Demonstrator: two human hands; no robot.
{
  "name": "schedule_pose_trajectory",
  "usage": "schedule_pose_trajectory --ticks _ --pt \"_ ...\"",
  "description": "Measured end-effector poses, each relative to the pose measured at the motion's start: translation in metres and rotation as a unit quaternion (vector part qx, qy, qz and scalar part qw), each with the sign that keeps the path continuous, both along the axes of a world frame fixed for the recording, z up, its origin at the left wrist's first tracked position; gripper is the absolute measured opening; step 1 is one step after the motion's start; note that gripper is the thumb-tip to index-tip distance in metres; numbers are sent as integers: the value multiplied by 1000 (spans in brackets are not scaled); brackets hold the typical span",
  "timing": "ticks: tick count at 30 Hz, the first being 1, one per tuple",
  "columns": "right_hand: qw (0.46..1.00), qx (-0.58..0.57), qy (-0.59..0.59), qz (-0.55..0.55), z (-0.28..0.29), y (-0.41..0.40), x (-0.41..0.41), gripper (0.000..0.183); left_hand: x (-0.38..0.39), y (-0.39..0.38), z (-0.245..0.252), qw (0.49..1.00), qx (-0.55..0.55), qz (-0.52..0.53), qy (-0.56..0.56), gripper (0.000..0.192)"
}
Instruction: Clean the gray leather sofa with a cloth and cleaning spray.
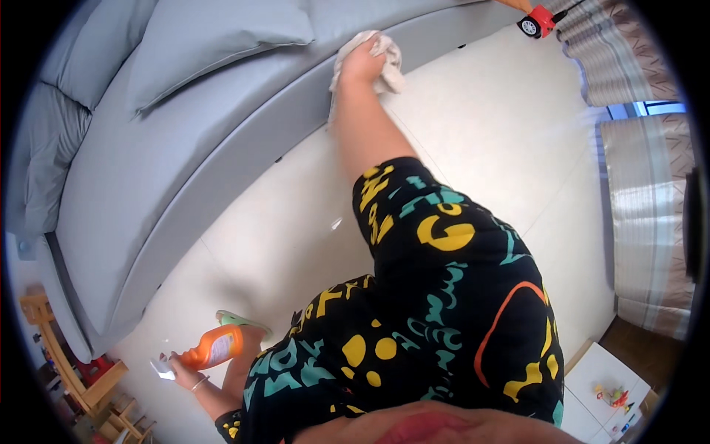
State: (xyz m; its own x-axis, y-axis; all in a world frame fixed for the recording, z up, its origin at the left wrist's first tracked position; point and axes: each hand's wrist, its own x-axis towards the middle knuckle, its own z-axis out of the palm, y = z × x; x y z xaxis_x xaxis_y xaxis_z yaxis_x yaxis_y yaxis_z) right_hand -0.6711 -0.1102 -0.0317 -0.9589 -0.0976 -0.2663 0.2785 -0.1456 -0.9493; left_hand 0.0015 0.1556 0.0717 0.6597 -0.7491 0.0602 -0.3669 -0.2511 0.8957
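My right hand (363,61) is closed on a crumpled off-white cloth (392,69); the cloth lies against the lower front edge of the grey sofa (260,116). Down at the lower left, my left hand (186,374) grips the neck of an orange spray bottle (216,348) with a white trigger head (162,368). The bottle is tilted, and a label with writing shows on its side. A bracelet circles the left wrist. A green shoe (238,319) is partly visible beside the bottle.
Grey cushions (222,44) rest on the sofa. A red toy vehicle (537,23) stands at the top right near striped curtains (638,205). A white cabinet or table (596,372) bears small colourful items at the lower right. Wooden furniture (72,366) stands at the lower left.
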Motion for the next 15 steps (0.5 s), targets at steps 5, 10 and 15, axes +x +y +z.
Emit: schedule_pose_trajectory --ticks 5,10,15 --pt "998 55 -21 3 -20 5 -131 57 11 2 -9 998 25 61 6 40" --pt "978 -109 -180 -1 -61 12 -203 59 -11 10 -7 996 40 24 -71 43" --pt "985 -60 -159 -14 -103 5 -162 56 -25 1 -6 984 79 42 -155 42"
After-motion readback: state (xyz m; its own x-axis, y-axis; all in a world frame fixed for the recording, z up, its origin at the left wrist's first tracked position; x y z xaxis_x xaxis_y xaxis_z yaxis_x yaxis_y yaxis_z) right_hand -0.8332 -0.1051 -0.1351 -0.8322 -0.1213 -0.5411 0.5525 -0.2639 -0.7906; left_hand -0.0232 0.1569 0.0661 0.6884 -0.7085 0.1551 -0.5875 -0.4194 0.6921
